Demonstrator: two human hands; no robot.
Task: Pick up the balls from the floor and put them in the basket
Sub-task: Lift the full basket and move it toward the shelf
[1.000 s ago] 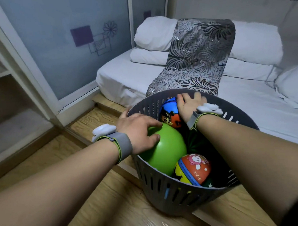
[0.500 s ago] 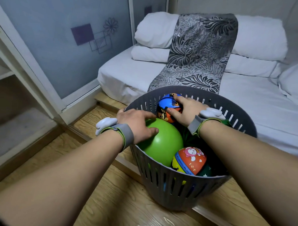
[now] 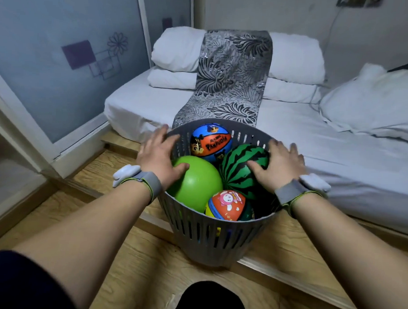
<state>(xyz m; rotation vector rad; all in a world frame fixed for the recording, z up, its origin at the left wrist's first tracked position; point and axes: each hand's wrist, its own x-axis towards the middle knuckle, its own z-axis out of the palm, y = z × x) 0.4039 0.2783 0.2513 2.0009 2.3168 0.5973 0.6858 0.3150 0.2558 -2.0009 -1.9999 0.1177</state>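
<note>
"So why does the basket [image 3: 209, 244] stand on the floor [image 3: 134, 263] right against the bed [image 3: 314, 144]?"

"My guess is that it's within easy reach from a crouch there, and the bed's edge keeps it from sliding. It stands upright on the wood."

"And the balls?"

"Four show inside, and none lies on the floor that's in view. The green ball [image 3: 197, 186] is at the left wall. The watermelon ball [image 3: 239, 164] is at the right, touching it. The blue ball [image 3: 210, 140] sits behind both by the far wall, and the orange ball [image 3: 226, 203] is lowest, at the near wall. They're heaped to the rim, so I'd judge the hands are settling them."

"How do the hands lie?"

"The left hand [image 3: 159, 152] lies across the left rim, its fingers [image 3: 163, 133] spread and straight and pointing past it, its thumb on top of the green ball. The right hand [image 3: 279, 166] rests palm-down on the watermelon ball's right side, fingers splayed over the right rim, thumb on the stripes. Neither curls round anything."

"Nearly done, then?"

"Likely, though floor out of view could hide more."
</note>
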